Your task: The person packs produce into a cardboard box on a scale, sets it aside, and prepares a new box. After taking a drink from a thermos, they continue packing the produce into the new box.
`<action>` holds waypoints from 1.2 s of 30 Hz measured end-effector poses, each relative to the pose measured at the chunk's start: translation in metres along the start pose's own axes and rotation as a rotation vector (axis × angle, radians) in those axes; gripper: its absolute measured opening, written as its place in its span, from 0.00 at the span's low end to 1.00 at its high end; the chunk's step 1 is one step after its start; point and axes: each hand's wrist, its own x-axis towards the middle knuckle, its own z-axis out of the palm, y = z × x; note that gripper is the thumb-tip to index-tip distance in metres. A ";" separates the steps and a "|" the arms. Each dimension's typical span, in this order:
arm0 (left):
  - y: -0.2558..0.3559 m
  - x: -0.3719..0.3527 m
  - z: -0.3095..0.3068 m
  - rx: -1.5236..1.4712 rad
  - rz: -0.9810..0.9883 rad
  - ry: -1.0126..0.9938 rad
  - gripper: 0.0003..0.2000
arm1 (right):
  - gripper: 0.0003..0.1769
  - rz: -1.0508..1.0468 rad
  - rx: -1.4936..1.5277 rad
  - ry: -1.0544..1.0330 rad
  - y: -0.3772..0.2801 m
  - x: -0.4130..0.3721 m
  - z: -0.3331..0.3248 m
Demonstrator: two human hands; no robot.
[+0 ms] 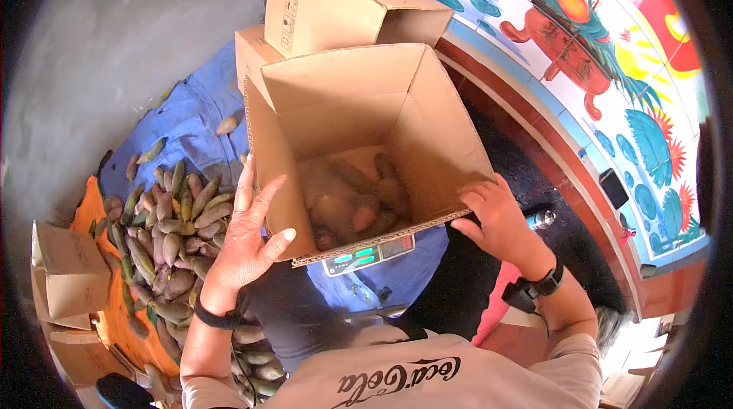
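An open cardboard box [340, 92] stands tilted before me, with several long green and pinkish vegetables [355, 195] in its shaded bottom. Beneath its near edge shows a digital scale [366, 256] with lit green and red displays. My left hand [248, 237] is at the box's left near corner, fingers stretched and spread, the thumb pointing along the near edge. At the right near corner, my right hand [489, 214] has its fingers bent over the box rim and its thumb by the near edge.
A heap of the same vegetables [172, 226] lies on blue cloth [206, 96] and orange sheeting [126, 317] at left. Another carton [328, 4] stands behind the box. More cartons [69, 272] are at far left. A painted tile wall [565, 50] borders the right side.
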 end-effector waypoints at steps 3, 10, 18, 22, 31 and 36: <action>-0.001 -0.004 0.002 -0.025 -0.007 0.031 0.36 | 0.21 -0.007 0.070 0.137 0.002 0.001 0.004; -0.023 -0.011 0.013 -0.172 -0.002 0.072 0.44 | 0.23 0.117 0.140 0.518 0.014 -0.007 0.016; -0.030 -0.038 0.017 -0.512 -0.141 0.182 0.41 | 0.27 0.388 0.579 0.594 0.061 -0.033 0.085; -0.039 -0.059 0.011 -0.398 -0.184 0.322 0.32 | 0.25 0.496 0.583 0.494 0.062 -0.042 0.102; -0.189 -0.199 0.068 0.002 -0.919 0.398 0.13 | 0.18 0.686 0.604 0.515 0.111 -0.074 0.143; -0.270 -0.325 0.153 0.345 -1.060 -0.135 0.17 | 0.23 0.644 0.644 0.469 0.089 -0.062 0.120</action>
